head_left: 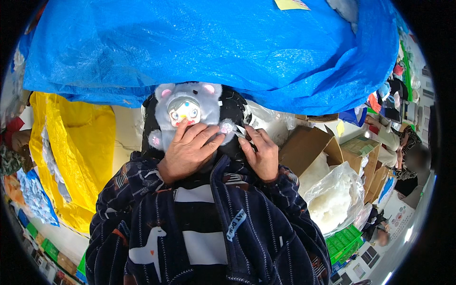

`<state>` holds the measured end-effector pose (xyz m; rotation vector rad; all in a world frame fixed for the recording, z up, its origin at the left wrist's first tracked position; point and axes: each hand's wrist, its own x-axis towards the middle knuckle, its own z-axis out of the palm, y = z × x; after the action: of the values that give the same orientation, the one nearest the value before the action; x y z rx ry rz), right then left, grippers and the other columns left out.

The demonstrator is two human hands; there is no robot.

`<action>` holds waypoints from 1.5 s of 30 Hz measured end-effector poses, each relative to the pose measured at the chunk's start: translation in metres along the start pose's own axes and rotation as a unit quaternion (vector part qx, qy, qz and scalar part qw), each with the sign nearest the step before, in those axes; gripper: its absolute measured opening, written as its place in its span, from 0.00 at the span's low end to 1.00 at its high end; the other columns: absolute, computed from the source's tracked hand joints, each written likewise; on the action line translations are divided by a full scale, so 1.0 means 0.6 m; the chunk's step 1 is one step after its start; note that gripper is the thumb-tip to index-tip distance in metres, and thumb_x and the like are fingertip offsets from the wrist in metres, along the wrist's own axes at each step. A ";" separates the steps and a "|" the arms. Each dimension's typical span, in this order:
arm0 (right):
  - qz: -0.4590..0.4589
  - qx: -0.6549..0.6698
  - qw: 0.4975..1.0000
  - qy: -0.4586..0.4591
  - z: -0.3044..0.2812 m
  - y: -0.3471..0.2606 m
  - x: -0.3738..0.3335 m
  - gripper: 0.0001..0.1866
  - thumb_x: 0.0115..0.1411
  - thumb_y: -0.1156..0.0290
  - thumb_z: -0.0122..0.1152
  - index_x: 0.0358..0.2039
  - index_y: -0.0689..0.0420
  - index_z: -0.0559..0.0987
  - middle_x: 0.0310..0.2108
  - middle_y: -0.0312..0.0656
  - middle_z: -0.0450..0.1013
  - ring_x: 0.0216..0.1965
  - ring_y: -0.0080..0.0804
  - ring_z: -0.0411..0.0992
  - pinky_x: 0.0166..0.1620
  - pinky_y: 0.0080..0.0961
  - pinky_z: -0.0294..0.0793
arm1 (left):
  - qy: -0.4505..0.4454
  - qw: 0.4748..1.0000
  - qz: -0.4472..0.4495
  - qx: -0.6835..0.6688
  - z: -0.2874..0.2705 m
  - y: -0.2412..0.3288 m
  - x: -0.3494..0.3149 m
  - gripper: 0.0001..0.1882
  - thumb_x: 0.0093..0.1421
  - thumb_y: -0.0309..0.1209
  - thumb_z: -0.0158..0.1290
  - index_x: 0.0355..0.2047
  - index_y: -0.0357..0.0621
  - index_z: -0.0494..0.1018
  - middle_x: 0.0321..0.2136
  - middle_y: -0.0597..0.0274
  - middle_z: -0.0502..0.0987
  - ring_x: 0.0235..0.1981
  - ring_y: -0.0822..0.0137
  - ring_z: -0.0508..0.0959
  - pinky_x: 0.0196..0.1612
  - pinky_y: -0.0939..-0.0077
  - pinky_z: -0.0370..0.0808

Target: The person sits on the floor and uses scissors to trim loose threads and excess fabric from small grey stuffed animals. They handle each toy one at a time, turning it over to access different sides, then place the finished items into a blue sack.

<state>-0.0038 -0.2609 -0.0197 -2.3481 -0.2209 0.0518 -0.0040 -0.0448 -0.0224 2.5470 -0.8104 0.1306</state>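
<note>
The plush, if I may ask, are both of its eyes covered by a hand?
No, both eyes of the plush show plainly above the left hand.

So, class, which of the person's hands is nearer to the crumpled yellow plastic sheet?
Left. The left hand is right of the yellow sheet, on the grey plush bear-eared toy; the right hand is farther right, beside the toy's paw.

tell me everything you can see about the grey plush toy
The grey plush toy looks fluffy, with rounded pink-lined ears, a smooth doll-like face, blue eyes, red mouth and pink-padded paws. It lies face up, ears near the edge of the blue sheet. The left hand covers its middle, close under the mouth; the right hand is beside one paw.
</note>
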 end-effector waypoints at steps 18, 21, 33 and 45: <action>-0.132 -0.116 0.984 -0.024 -0.012 -0.017 0.057 0.18 0.51 0.65 0.64 0.42 0.56 0.77 0.29 0.42 0.70 0.27 0.40 0.72 0.28 0.32 0.72 | 0.014 1.000 0.002 -0.005 0.003 0.002 0.001 0.20 0.47 0.32 0.57 0.44 0.53 0.75 0.48 0.69 0.72 0.46 0.67 0.69 0.59 0.60 0.51; -0.144 -0.135 0.979 -0.057 -0.022 -0.017 0.068 0.17 0.51 0.66 0.63 0.42 0.56 0.76 0.29 0.42 0.70 0.27 0.40 0.72 0.28 0.32 0.72 | 0.014 1.000 -0.002 -0.005 0.003 0.001 0.001 0.20 0.47 0.31 0.57 0.44 0.53 0.75 0.48 0.69 0.72 0.46 0.68 0.68 0.59 0.60 0.51; -0.035 0.117 0.987 -0.109 0.000 0.001 0.069 0.17 0.56 0.66 0.60 0.44 0.60 0.75 0.27 0.41 0.72 0.26 0.35 0.73 0.29 0.29 0.72 | 0.023 1.000 0.004 -0.011 0.006 -0.001 0.000 0.20 0.47 0.31 0.58 0.44 0.53 0.75 0.47 0.69 0.71 0.47 0.67 0.68 0.59 0.58 0.50; -0.095 0.079 0.991 -0.057 0.028 -0.010 0.070 0.17 0.44 0.78 0.65 0.37 0.57 0.76 0.29 0.42 0.70 0.29 0.42 0.73 0.32 0.30 0.72 | 0.028 0.999 0.004 -0.020 0.009 -0.002 -0.001 0.18 0.48 0.31 0.57 0.42 0.54 0.75 0.45 0.69 0.72 0.48 0.67 0.69 0.60 0.57 0.49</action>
<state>0.0352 -0.2374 -0.0261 -2.1587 -0.4790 0.1077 -0.0041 -0.0456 -0.0278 2.4919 -0.7947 0.1859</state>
